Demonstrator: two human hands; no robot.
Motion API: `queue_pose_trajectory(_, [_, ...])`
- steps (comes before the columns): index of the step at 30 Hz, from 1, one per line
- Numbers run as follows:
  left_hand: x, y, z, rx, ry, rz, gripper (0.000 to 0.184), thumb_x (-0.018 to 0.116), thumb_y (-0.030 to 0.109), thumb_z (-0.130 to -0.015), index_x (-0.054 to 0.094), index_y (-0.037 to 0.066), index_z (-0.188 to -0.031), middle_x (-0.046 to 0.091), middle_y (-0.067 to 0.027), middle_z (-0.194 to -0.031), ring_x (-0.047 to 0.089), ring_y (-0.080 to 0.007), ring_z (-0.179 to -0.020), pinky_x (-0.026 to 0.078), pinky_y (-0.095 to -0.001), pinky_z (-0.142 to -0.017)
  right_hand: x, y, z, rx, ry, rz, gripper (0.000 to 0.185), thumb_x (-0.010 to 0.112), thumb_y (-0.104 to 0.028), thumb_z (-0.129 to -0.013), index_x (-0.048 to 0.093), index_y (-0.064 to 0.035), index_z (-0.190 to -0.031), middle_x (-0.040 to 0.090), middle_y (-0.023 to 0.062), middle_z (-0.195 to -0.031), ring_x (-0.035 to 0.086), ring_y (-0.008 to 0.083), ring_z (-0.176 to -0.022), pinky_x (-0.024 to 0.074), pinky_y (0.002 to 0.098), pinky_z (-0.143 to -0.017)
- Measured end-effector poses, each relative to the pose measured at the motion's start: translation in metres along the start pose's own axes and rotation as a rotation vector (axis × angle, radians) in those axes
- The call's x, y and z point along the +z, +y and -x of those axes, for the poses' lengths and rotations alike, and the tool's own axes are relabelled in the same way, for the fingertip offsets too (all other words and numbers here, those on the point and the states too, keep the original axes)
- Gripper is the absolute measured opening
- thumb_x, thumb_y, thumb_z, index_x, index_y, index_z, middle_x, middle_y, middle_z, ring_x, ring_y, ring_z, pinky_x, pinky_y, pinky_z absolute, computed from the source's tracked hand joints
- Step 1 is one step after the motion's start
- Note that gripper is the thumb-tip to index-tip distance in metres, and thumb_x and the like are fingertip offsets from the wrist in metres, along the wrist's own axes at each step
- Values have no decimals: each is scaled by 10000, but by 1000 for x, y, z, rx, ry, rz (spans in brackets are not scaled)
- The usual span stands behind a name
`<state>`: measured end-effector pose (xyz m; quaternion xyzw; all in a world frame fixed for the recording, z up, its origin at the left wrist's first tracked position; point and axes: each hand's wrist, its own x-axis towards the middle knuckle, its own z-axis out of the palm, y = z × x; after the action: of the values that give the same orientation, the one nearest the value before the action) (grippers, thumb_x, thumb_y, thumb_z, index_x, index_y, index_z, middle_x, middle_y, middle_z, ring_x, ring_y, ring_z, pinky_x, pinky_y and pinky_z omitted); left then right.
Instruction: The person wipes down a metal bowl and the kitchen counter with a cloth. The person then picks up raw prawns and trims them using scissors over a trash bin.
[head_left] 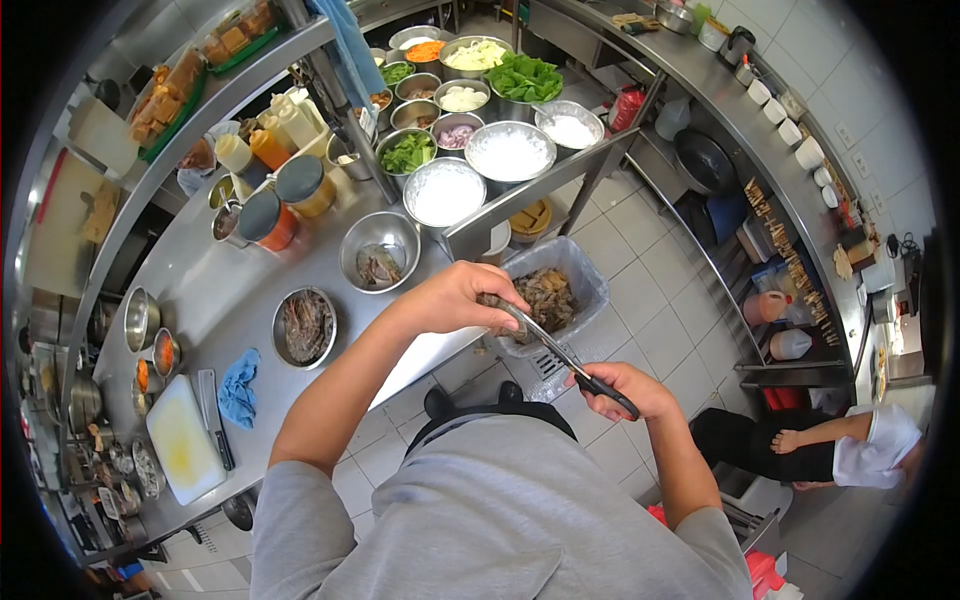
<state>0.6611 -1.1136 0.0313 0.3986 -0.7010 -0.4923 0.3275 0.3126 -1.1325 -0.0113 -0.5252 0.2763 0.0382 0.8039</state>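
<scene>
Over the lined bin's (596, 284) near edge, my left grip (465, 298) pinches a grey shrimp (487, 299) by the steel scissors (548, 340), whose black handles my right grip (622, 391) clasps; work looks midway: brownish scraps (548, 297) heaped below, glossy shrimp (310, 327) in a fuller bowl (279, 343) and a sparser bowl (376, 228), which is finished I cannot tell

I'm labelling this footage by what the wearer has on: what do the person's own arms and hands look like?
A plain grey short-sleeved shirt covers the upper arms, its loose left sleeve and right sleeve ending near the elbows. Below them the forearms are uncovered. The left hand and right hand are ungloved, with no watch visible.
</scene>
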Motion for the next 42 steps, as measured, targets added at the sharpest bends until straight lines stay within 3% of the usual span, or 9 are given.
queue_pose_trajectory(3, [2,1,3,28,48,-65,238,811,111,-813,747,27,-1027,692,-60,-907,653,-160,-847,510,-293,-757,-2,-3,0,-23,2,31,525,752,-161,-862,549,-85,-1341,546,-21,-829,481,52,-597,396,207,-506])
queue_pose_trajectory(5, [1,-2,7,-284,86,429,218,779,59,-840,724,-10,-1038,690,-62,-914,676,-151,-829,544,-287,-742,-2,-2,-1,-49,-1,52,556,766,-188,-862,537,-89,-1358,537,-25,-843,491,58,-636,415,214,-539])
queue_pose_trajectory(8, [-1,-8,11,-225,139,463,199,748,27,-863,704,-35,-1047,682,-67,-919,693,-152,-821,573,-287,-735,-2,2,-3,-100,6,41,650,768,-152,-808,496,-69,-1392,494,-40,-815,484,58,-647,407,204,-561])
queue_pose_trajectory(10, [0,-9,9,-181,129,431,192,740,23,-868,705,-35,-1048,678,-71,-920,693,-155,-826,576,-288,-741,-4,1,-3,-47,-39,68,692,808,-279,-837,484,-106,-1424,484,-40,-903,480,69,-762,434,230,-633])
queue_pose_trajectory(16, [2,-8,11,-134,138,432,182,730,23,-877,707,-31,-1049,668,-76,-924,694,-161,-837,583,-290,-760,-3,7,-7,-101,-61,-3,729,825,-331,-819,486,-108,-1426,486,-44,-884,468,62,-718,412,219,-607])
queue_pose_trajectory(30, [6,-8,14,-160,158,565,177,708,5,-888,709,-30,-1062,679,-89,-936,705,-173,-855,594,-306,-785,-2,-4,-3,-91,-33,63,652,779,-227,-868,486,-117,-1440,480,-56,-847,451,50,-688,392,210,-587])
queue_pose_trajectory(42, [8,-2,12,-76,86,443,201,732,59,-890,719,0,-1082,685,-64,-948,686,-133,-862,565,-273,-775,5,1,-7,-100,-77,-101,617,750,-142,-854,499,-82,-1415,496,-48,-859,438,43,-643,353,198,-534])
